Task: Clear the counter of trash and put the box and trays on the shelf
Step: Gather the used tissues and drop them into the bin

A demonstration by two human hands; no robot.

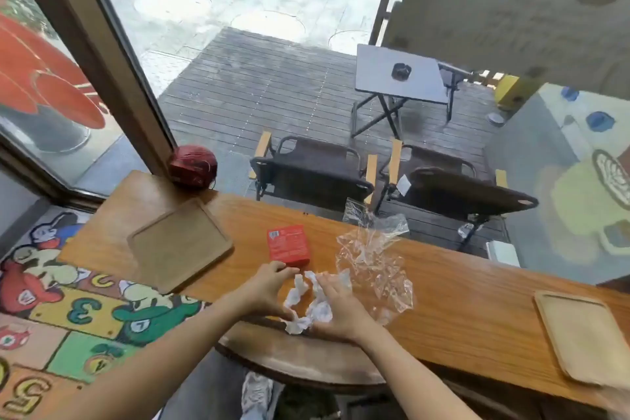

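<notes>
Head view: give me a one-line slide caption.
Both hands, left hand and right hand, gather crumpled white paper on the wooden counter beside clear plastic wrap and a red box.

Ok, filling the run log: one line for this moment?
stage: gathering trash | left hand, right hand: on crumpled tissue | red box, trays: on counter
</notes>
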